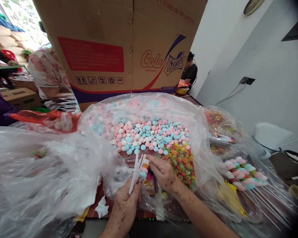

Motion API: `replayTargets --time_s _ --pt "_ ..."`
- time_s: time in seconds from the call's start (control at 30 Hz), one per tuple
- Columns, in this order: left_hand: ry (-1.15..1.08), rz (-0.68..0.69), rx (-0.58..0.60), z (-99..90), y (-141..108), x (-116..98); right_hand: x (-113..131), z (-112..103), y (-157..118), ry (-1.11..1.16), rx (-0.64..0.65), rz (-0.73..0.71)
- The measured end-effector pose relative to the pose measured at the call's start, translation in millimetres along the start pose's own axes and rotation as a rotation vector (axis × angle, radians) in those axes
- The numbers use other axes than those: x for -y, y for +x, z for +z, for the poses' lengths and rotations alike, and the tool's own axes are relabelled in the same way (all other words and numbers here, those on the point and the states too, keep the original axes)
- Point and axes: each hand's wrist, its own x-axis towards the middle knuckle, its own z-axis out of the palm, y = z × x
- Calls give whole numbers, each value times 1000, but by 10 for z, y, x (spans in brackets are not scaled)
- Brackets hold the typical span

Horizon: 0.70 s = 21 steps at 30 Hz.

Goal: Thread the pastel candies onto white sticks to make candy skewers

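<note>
My left hand [126,201] is closed around a bundle of white sticks [135,173]. One of these is a candy skewer [144,169], threaded with pink, white and blue marshmallows and an orange gummy ring. At its top, my right hand [165,173] pinches the uppermost white marshmallow [146,161] between thumb and fingers; the fingertips partly cover it. Beyond both hands spreads a heap of pink, blue and white marshmallows [149,132] under clear plastic. Beside my right wrist lies a pile of colourful gummy rings [182,162].
A large cardboard carton [109,29] stands behind the heap. Filled candy skewers [245,173] lie on plastic at right, sticks pointing toward me. Crumpled clear plastic [39,178] covers the left side, near a red bag [47,117]. Two other people sit beyond the carton.
</note>
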Motion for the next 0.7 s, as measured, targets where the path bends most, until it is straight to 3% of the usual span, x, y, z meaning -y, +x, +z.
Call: replayTargets --time_s 0.33,0.43,0.53,0.63,0.7 --pt "-96 -55 -92 -23 7 -10 222 34 -35 -68 156 -50" --pt "-157 -71 -142 10 33 90 189 -217 41 -115 83 2" --pt "-171 -82 -136 39 36 151 105 -598 126 -385 -70 122" --pt "-177 -108 -80 36 16 121 -14 -866 146 -728 106 57" --pt "-179 -123 -67 20 3 75 -94 -909 115 -923 278 -25"
